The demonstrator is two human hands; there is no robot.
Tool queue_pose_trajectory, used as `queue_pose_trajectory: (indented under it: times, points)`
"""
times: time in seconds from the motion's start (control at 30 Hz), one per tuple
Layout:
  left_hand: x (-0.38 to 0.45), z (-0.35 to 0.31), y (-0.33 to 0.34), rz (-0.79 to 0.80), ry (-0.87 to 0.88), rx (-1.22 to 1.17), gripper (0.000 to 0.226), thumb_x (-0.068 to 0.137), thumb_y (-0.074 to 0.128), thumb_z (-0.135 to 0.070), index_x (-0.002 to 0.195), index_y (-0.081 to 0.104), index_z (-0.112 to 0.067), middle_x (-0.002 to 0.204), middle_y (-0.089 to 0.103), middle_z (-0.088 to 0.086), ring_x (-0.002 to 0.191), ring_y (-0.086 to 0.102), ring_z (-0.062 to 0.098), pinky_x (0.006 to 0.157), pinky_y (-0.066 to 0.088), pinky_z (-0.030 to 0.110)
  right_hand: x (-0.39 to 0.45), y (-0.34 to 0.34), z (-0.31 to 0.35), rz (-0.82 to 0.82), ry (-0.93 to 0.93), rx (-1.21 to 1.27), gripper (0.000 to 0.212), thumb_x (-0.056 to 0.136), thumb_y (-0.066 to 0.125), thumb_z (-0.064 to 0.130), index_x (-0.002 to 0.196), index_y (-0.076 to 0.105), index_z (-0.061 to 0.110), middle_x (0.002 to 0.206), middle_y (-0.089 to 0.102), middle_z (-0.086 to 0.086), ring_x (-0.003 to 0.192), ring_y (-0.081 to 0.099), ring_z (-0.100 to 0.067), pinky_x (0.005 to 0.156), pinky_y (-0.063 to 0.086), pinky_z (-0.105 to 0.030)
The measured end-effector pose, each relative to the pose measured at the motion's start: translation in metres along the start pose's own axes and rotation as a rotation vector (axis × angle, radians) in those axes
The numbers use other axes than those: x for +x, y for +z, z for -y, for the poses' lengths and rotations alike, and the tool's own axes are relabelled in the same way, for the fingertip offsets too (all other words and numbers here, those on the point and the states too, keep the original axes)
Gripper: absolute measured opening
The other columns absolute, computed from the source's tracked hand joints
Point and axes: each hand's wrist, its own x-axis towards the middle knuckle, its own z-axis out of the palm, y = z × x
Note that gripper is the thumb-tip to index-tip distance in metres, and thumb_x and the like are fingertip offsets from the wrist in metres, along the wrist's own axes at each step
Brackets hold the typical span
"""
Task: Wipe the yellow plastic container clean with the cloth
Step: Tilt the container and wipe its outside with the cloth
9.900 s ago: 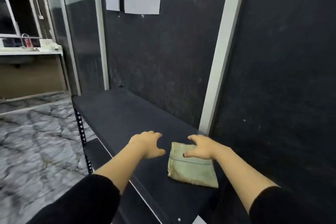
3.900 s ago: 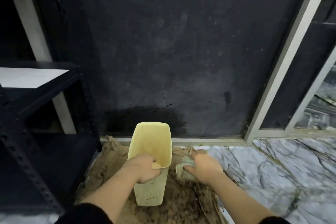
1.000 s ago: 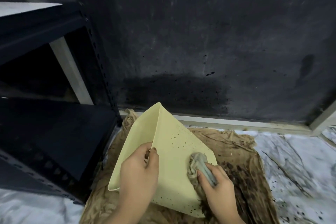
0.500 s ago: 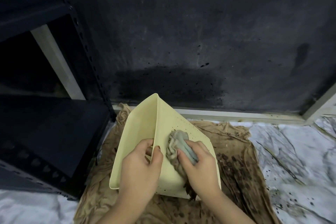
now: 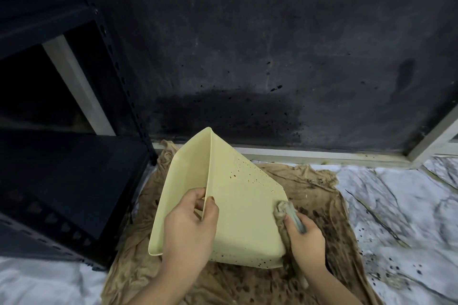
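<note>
Two hands work the yellow container (image 5: 238, 218), which lies tipped over a stained brown sheet (image 5: 319, 193) on the floor, just beside the black shelf (image 5: 62, 176). We pinch its rim with the left hand (image 5: 190, 228), thumb outside. Our right hand (image 5: 303, 235) grips the bunched cloth (image 5: 285, 210) against the container's right edge. We advise overlapping strokes toward the remaining specks near that edge. Its long axis appears to run from lower right to upper left, mouth facing the shelf.
</note>
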Motion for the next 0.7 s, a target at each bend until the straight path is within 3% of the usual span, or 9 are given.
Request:
queue_pose_trajectory:
  times: [0.2,0.27,0.37,0.47,0.63,0.7]
  points:
    - [-0.001,-0.003,0.001,-0.019,-0.006,0.042,0.01,0.088,0.053,-0.023,0.093,0.058,-0.03,0.074,0.064,-0.004,0.042,0.047,0.003,0.047,0.038,0.015,-0.023,0.002,0.003,-0.071,0.089,-0.018,0.036,0.084,0.064,0.024,0.114,0.062,0.004,0.109,0.061,-0.019,0.102,0.057,-0.036,0.078,0.038,-0.035]
    - [-0.001,-0.004,0.003,-0.021,-0.003,0.049,0.011,0.088,0.053,-0.023,0.094,0.061,-0.027,0.074,0.064,-0.004,0.045,0.048,0.002,0.049,0.038,0.015,-0.038,0.006,0.02,-0.066,-0.041,-0.016,0.033,0.082,0.067,0.018,0.111,0.064,0.003,0.1,0.061,-0.013,0.097,0.06,-0.031,0.076,0.038,-0.029]
    - [-0.003,-0.004,0.006,-0.016,0.008,0.053,0.013,0.087,0.054,-0.022,0.096,0.062,-0.027,0.074,0.066,-0.005,0.047,0.049,0.003,0.049,0.039,0.017,-0.058,0.013,0.055,0.027,-0.298,0.039,0.025,0.08,0.068,0.015,0.104,0.067,0.01,0.082,0.056,0.004,0.078,0.058,0.0,0.063,0.038,-0.011]
    - [-0.006,-0.005,0.008,-0.007,0.033,0.053,0.015,0.088,0.055,-0.021,0.086,0.057,-0.036,0.072,0.065,-0.006,0.046,0.05,0.004,0.05,0.04,0.019,-0.06,0.018,0.083,0.128,-0.411,0.087,0.022,0.082,0.066,0.019,0.103,0.066,0.018,0.083,0.056,0.008,0.086,0.054,0.001,0.064,0.041,-0.008]
    - [-0.006,-0.005,0.007,0.013,0.042,0.051,0.019,0.087,0.054,-0.023,0.079,0.055,-0.04,0.071,0.066,-0.003,0.043,0.048,0.006,0.047,0.039,0.022,-0.039,0.019,0.092,0.133,-0.368,0.142,0.012,0.082,0.065,0.02,0.091,0.064,0.028,0.085,0.059,0.011,0.082,0.056,0.006,0.066,0.039,-0.003]
    - [-0.006,-0.005,0.005,0.017,0.037,0.034,0.016,0.088,0.054,-0.022,0.084,0.059,-0.036,0.072,0.067,-0.001,0.045,0.049,0.005,0.047,0.04,0.021,-0.029,0.018,0.086,0.119,-0.301,0.126,0.01,0.083,0.064,0.02,0.092,0.065,0.026,0.085,0.06,0.004,0.077,0.058,-0.002,0.065,0.041,-0.008]
